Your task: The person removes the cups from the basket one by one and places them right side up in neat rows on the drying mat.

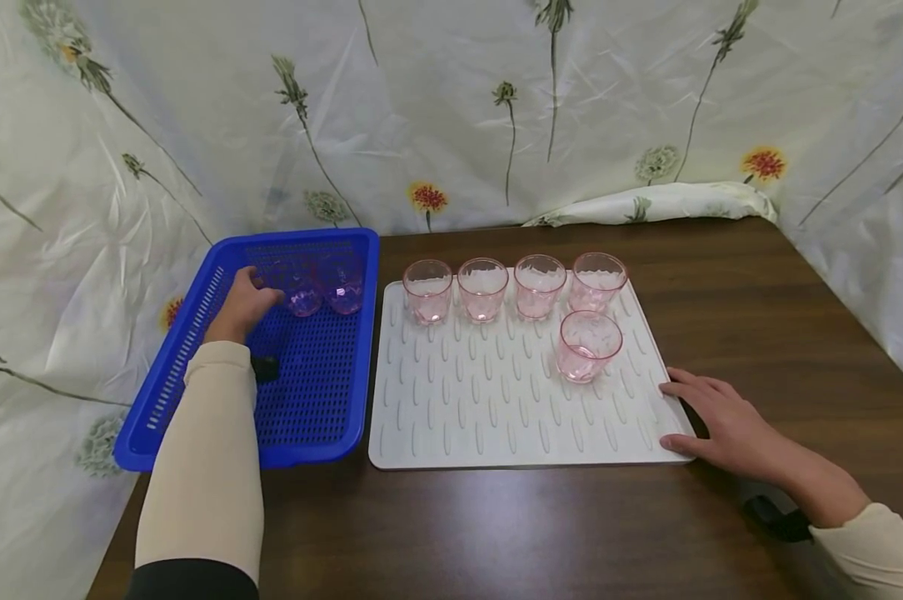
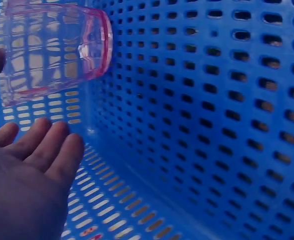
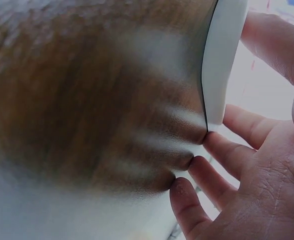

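Over the back of the blue basket [image 1: 312, 446], my left hand [image 1: 243, 307] reaches down with its fingers spread and nothing held. Two clear pink-tinted glasses stand in the basket: the nearer glass [image 1: 302, 300] is just right of my fingers, the other glass [image 1: 344, 293] beside it. In the left wrist view, a glass [image 2: 57, 50] lies between the thumb and the relaxed fingers [image 2: 62, 150]. My right hand [image 1: 729, 425] rests at the right edge of the white ridged mat [image 1: 481, 417]. Its thumb is on the mat corner and its fingertips [image 3: 184, 195] touch the table.
Several pink glasses stand in a row along the mat's back edge, among them the leftmost glass [image 1: 427, 292]. One more glass [image 1: 588, 346] stands before the row's right end. The brown table [image 1: 496, 525] meets a floral cloth [image 1: 451, 117] behind.
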The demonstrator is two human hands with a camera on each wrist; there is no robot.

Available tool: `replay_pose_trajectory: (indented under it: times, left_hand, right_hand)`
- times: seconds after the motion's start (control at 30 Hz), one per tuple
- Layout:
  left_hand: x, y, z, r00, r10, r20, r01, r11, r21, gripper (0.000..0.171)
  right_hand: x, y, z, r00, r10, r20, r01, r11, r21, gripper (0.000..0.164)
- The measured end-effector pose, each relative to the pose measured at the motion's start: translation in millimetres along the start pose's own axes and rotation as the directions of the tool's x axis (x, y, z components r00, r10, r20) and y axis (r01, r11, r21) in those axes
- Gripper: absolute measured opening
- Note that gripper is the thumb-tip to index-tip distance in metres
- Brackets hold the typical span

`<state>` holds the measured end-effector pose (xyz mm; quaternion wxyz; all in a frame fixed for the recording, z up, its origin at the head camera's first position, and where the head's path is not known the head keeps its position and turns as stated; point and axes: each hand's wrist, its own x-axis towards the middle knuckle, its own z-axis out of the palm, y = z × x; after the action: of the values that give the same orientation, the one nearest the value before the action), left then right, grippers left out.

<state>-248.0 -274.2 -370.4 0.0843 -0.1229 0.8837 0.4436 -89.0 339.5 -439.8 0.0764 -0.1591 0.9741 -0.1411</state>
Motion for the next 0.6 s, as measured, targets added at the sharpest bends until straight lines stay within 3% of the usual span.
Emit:
replay_pose_trajectory:
  times: [0.17, 0.37, 0.6]
  left_hand:
    - [1.6, -3.2, 7.1, 1.0, 0.008, 0.023, -0.008, 1.0, -0.022, 0.093]
    - [4.2, -1.9, 13.9, 1.0, -0.018, 0.006, 0.018, 1.0, 0.001, 0.092]
    - [7.3, -5.2, 18.7, 1.0, -0.006, 0.0, 0.006, 1.0, -0.022, 0.089]
  right_hand:
    - [-0.8, -0.6, 0.5, 1.0, 0.001, 0.002, -0.001, 1.0, 0.002, 0.079]
    - [-1.7, -1.8, 0.4, 1.0, 0.002, -0.002, -0.002, 1.0, -0.005, 0.078]
    - [-1.2, -3.9, -2.6, 1.0, 0.017, 0.015, -0.017, 1.0, -0.009, 0.079]
